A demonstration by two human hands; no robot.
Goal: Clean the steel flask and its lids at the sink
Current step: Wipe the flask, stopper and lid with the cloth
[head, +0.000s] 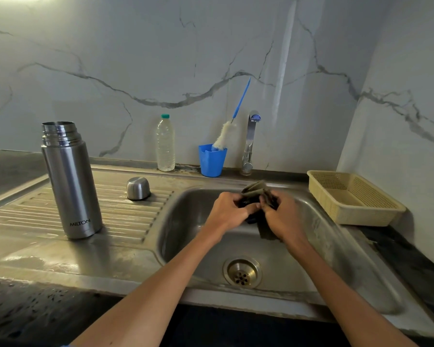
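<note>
The open steel flask (70,181) stands upright on the ribbed drainboard at the left. Its steel cap lid (137,188) sits upside down on the drainboard near the basin. Over the sink basin (311,246), my left hand (227,211) grips a small black lid (251,217), mostly hidden between my fingers. My right hand (282,216) holds a dark green scrub pad (257,190) wrapped against that lid. Both hands touch each other above the basin's middle.
A blue cup (211,160) with a white bottle brush (223,136) stands at the back next to a clear plastic bottle (165,144). The tap (250,141) is behind the basin. A beige plastic basket (351,199) sits at the right. The drain (242,272) lies below my arms.
</note>
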